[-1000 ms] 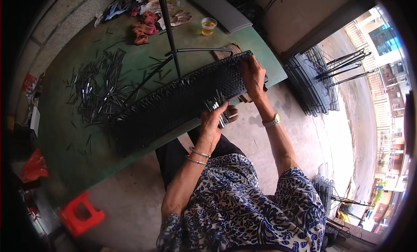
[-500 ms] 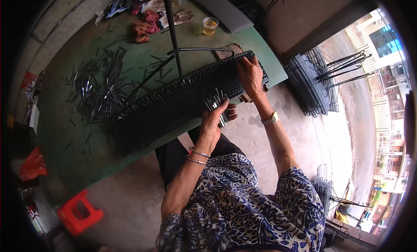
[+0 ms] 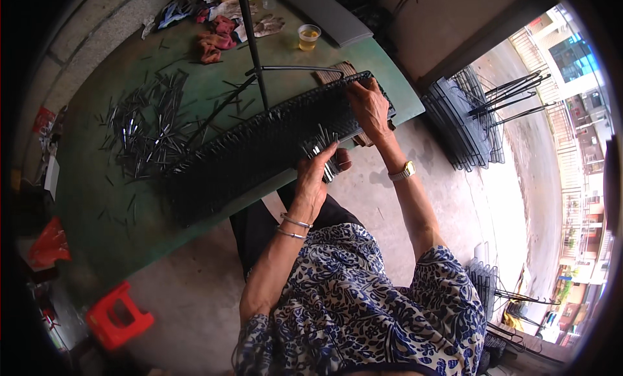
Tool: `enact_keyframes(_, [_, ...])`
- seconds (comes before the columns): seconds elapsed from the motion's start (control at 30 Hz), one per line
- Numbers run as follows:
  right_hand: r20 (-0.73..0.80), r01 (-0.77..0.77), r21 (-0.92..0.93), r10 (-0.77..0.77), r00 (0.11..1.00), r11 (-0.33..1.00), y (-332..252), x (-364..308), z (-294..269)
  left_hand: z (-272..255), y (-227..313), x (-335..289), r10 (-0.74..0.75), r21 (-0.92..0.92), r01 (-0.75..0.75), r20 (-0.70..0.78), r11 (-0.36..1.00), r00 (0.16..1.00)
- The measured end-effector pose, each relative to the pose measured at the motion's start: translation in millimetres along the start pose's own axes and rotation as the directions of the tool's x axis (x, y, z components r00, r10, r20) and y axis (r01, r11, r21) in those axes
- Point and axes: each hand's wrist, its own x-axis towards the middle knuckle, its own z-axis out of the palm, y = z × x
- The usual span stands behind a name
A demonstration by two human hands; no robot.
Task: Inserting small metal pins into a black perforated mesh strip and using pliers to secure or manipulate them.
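One bundle of dark rods (image 3: pixel 322 144) clasped in left hand (image 3: pixel 313 173), at front edge of black mesh panel (image 3: pixel 259 142). Right hand (image 3: pixel 370 110) bent over panel's right end; grip hidden, can't tell if pinching. Panel lies slantwise on green bench (image 3: pixel 350 57), loose rods (image 3: pixel 148 131) piled near its left end.

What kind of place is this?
Probably a small workshop, opening onto the street. Signs: loose black rods heaped on a green table, a long black panel under the person's hands, and dark metal racks stacked near the opening.
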Motion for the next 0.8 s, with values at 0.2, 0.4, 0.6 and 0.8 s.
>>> enact_keyframes(0.2, [-0.028, -0.04, -0.052, 0.038, 0.999, 0.998, 4, 12, 11, 3, -2, -4, -0.012, -0.027, 0.012, -0.009, 1.0, 1.0])
enact_keyframes(0.4, [-0.005, -0.052, -0.106, 0.051, 0.999, 0.993, -5, 6, 3, -1, 0, -5, -0.009, -0.04, 0.008, -0.02, 0.999, 1.0])
enact_keyframes(0.6, [-0.08, -0.054, -0.09, 0.046, 0.996, 0.995, -5, -2, 4, 3, 2, -7, -0.017, -0.035, 0.016, -0.009, 0.999, 1.0])
enact_keyframes(0.8, [-0.109, -0.059, -0.082, 0.05, 0.993, 0.995, 2, -1, 6, 2, 2, -4, -0.024, -0.019, 0.023, -0.022, 1.0, 0.999])
